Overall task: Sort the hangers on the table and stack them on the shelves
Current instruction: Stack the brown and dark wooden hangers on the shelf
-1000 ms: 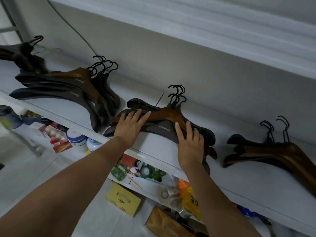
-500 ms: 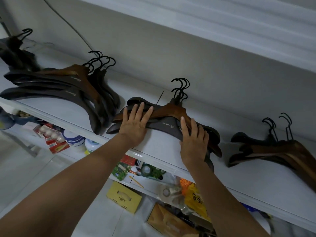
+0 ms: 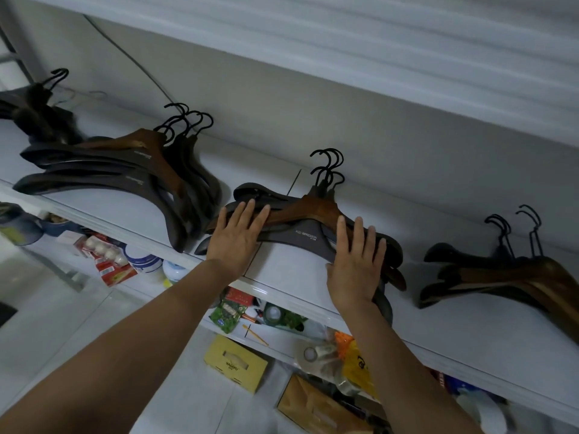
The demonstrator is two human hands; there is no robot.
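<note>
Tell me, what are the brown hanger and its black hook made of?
The brown hanger looks like wood with a glossy varnish: grainy streaks show and its arms shine. Its black hook is probably metal with a matte, maybe rubbery coating; it is thin and dull.

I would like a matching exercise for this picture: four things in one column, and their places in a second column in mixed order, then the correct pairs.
Things
1. yellow cardboard box
2. left hand
3. brown wooden hanger on top of the middle stack
4. red box with white balls

Places
A. lower shelf, under the left hanger stack
B. flat on the middle stack's left arm
C. hook toward the wall, between both hands
D. below both forearms

Pairs: 1-D, 2-B, 3-C, 4-A
</note>
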